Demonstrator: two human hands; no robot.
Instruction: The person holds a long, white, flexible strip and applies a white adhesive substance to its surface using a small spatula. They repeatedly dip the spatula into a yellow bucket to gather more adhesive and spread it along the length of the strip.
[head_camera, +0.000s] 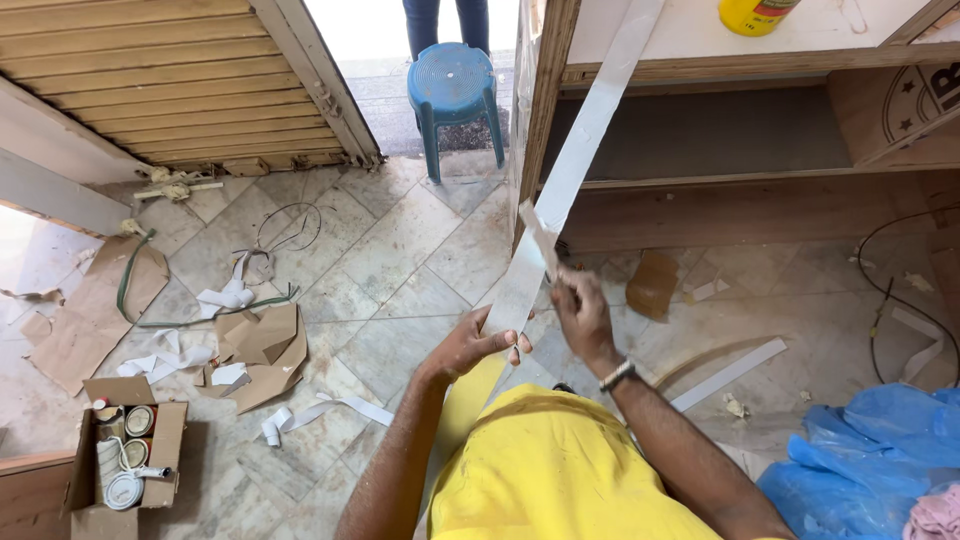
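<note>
Right now a long white laminate strip (575, 160) runs from my lap up to the far plywood shelf (700, 70) — my left hand (478, 345) pinches its near part, fingers closed on it, while my right hand (582, 310) grips a peeled flap (540, 235) — blue stool (452, 90) far left.

A blue plastic stool (452, 88) stands by the doorway. A cardboard box of tape rolls (125, 455) sits at the floor's lower left corner, torn cardboard scraps (262, 352) nearby.
</note>
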